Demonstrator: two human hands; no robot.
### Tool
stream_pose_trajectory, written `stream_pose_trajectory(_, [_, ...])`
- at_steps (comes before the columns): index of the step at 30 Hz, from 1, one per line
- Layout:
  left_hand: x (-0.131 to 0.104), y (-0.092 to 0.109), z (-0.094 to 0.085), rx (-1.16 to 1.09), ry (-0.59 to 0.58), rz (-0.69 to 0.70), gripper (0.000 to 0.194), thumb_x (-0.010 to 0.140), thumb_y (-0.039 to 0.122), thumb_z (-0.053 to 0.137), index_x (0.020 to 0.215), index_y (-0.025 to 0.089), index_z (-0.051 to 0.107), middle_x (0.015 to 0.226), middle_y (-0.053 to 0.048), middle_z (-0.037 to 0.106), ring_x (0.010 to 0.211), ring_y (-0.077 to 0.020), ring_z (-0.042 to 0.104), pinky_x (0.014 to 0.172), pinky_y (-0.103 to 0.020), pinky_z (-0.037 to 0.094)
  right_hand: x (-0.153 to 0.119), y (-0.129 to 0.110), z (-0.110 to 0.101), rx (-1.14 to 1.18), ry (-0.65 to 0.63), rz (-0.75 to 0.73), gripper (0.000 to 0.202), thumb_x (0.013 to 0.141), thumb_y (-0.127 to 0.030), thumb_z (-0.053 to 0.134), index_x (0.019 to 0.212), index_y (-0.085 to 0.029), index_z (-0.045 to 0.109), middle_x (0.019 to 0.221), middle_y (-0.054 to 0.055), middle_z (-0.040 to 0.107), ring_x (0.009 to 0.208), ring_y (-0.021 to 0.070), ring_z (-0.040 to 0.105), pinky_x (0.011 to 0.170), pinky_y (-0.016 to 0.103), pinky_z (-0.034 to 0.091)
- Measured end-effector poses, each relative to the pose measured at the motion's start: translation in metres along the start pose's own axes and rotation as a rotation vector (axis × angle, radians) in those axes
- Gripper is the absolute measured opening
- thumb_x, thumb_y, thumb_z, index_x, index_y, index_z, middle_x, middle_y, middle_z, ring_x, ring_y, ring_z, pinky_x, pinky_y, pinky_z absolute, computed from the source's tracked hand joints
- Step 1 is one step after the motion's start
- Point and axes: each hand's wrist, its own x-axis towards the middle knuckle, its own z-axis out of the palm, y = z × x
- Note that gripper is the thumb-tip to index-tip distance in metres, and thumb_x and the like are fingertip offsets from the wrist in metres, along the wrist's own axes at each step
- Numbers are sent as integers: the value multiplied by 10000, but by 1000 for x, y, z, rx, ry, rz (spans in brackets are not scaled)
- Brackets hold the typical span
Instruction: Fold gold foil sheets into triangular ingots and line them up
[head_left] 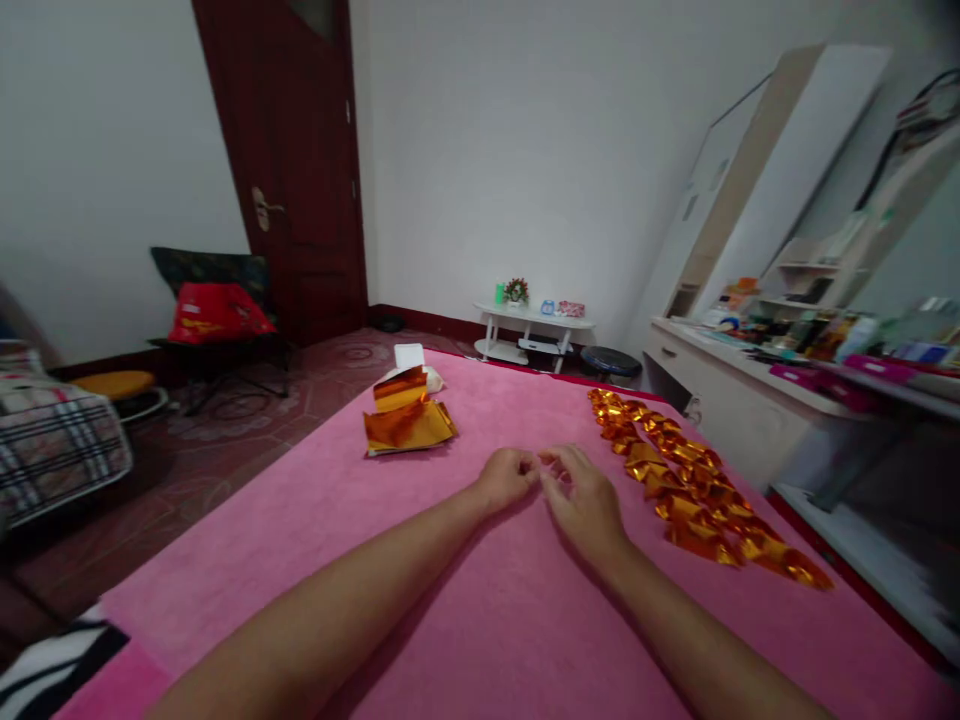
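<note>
My left hand [508, 478] is over the pink cover [480, 610], its thumb and fingers drawn together in a pinch. Facing it, my right hand [586, 503] has bent fingers, their tips close to the left fingertips. Whatever lies between the two sets of fingertips is too small or thin to make out. Ahead and to the left lies a stack of shiny gold-orange foil sheets [411, 427], with another foil piece [401, 390] behind it. To the right, several crumpled or folded gold foil pieces [675, 470] lie in long rows.
A small white box [409, 355] stands behind the foil sheets. Beyond the bed-like surface are a low white table [536, 317] with a flower pot [516, 291] and a dark round stool [611, 361]. A cluttered dresser [750, 365] borders the right; a red bag [219, 312] rests on a chair at left.
</note>
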Motion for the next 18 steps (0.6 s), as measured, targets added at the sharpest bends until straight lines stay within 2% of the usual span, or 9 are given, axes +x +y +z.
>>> stream_pose_trajectory(2, [-16,-6,-20,-2,-30,31,241,790,274,515,722,120,687,631,7,634,577,-106,538,517,-182,371,0,-5,21,61,13,24,213,774,-149,462,949,-210,566,906,37,619,797,173,587,703,275,458])
stream_pose_trajectory(5, [-42,-17,-66,51,-19,64,224,793,252,509,764,126,691,662,-9,652,601,-118,553,554,-195,392,-7,-2,37,142,-22,9,201,776,-153,454,924,-214,576,881,29,624,767,167,594,694,275,463])
stream_pose_trajectory(7, [-57,-26,-105,169,20,46,201,787,254,522,798,154,696,738,-35,676,676,-147,581,650,-229,426,-13,3,41,180,-57,-11,192,775,-145,448,884,-218,589,846,24,624,746,167,594,676,274,463])
stream_pose_trajectory(9, [-69,-36,-144,260,100,20,191,779,211,526,868,189,693,888,-48,685,837,-179,594,787,-267,434,-16,5,40,208,-79,-24,185,781,-142,444,851,-220,597,822,23,622,738,172,592,664,277,461])
stream_pose_trajectory(10, [-74,-42,-163,315,113,51,236,764,156,520,925,211,683,979,-41,672,939,-186,574,864,-284,414,-16,5,40,216,-86,-30,182,785,-142,443,839,-220,599,813,24,620,738,174,591,663,279,460])
stream_pose_trajectory(12, [-83,-57,-193,472,65,136,367,712,59,523,1000,238,664,1113,-33,626,1066,-194,517,952,-313,364,-16,4,39,221,-100,-38,181,789,-136,441,818,-220,599,800,22,616,738,174,588,666,281,457])
stream_pose_trajectory(15, [-93,-81,-216,741,53,106,525,677,-26,499,1075,288,635,1281,-37,515,1191,-233,417,980,-383,325,-15,1,40,206,-122,-37,192,786,-124,438,805,-220,603,797,20,618,735,173,589,664,284,455])
stream_pose_trajectory(18, [-94,-100,-219,860,6,98,469,726,51,546,1098,326,625,1327,-39,474,1224,-255,382,988,-423,296,-16,-1,41,193,-132,-46,204,779,-116,440,804,-224,611,812,19,627,745,175,595,672,291,460])
